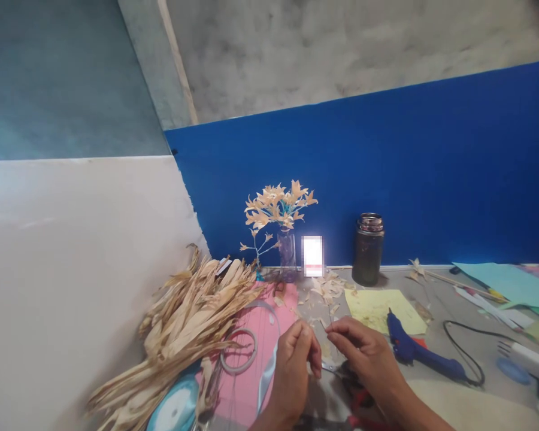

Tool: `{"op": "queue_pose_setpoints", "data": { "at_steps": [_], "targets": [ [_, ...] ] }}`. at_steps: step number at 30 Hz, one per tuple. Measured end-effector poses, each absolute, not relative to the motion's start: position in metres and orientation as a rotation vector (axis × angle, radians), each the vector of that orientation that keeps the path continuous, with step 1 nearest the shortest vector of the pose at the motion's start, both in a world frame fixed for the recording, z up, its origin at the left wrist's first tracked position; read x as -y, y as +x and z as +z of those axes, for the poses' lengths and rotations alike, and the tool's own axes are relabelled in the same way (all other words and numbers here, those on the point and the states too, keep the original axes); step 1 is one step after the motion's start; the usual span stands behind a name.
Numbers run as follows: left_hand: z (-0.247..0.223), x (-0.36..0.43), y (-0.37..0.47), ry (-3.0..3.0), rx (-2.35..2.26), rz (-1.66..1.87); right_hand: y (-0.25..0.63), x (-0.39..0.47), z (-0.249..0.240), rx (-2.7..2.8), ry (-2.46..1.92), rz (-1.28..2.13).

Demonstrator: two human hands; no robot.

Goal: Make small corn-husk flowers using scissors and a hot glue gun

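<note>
My right hand [368, 350] is closed in a pinch, with a small thin pale strip [323, 324] at its fingertips. Facing it, my left hand [295, 365] has its thumb and curled fingers pressed together; anything inside is hidden. The hands are apart, low over the table. Partly under my right hand lie scissors [333, 369], half covered. Dried husk scraps [327, 288] are scattered beyond the fingertips. To the left of my left hand, pink paper [247, 389] carries a roll of tape [224, 361] and a pale blue ribbon [266, 383].
A heap of dried corn husks [175, 341] fills the left side, with a blue ribbon spool [176, 407] in front. Behind stand a glass vase [286, 257] of husk flowers [281, 205] and a dark bottle [367, 251]. Rightward lie yellow paper [368, 308], a blue glue gun [420, 354] and a power strip [532, 360].
</note>
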State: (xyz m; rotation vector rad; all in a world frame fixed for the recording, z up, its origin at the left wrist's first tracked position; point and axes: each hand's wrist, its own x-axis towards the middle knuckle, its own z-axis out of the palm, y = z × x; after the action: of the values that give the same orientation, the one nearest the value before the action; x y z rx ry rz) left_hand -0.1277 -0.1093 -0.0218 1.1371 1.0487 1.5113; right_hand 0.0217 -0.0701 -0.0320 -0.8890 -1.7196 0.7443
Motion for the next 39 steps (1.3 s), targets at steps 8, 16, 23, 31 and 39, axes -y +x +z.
{"op": "queue_pose_setpoints", "data": {
  "at_steps": [8,16,23,31,39],
  "targets": [
    [0.012,0.117,-0.132,1.411,-1.039,1.733,0.019,0.074,-0.03,1.832,-0.804,0.76],
    [0.011,0.124,-0.132,1.239,-1.105,1.781,0.019,0.077,-0.03,1.882,-0.743,0.662],
    [0.008,0.128,-0.135,1.108,-1.134,1.79,0.018,0.075,-0.041,1.908,-0.703,0.493],
    [0.006,0.129,-0.139,1.16,-1.169,1.807,0.018,0.072,-0.048,1.936,-0.659,0.411],
    [0.002,0.127,-0.139,1.393,-1.222,1.804,0.018,0.074,-0.042,1.946,-0.63,0.367]
  ]
}}
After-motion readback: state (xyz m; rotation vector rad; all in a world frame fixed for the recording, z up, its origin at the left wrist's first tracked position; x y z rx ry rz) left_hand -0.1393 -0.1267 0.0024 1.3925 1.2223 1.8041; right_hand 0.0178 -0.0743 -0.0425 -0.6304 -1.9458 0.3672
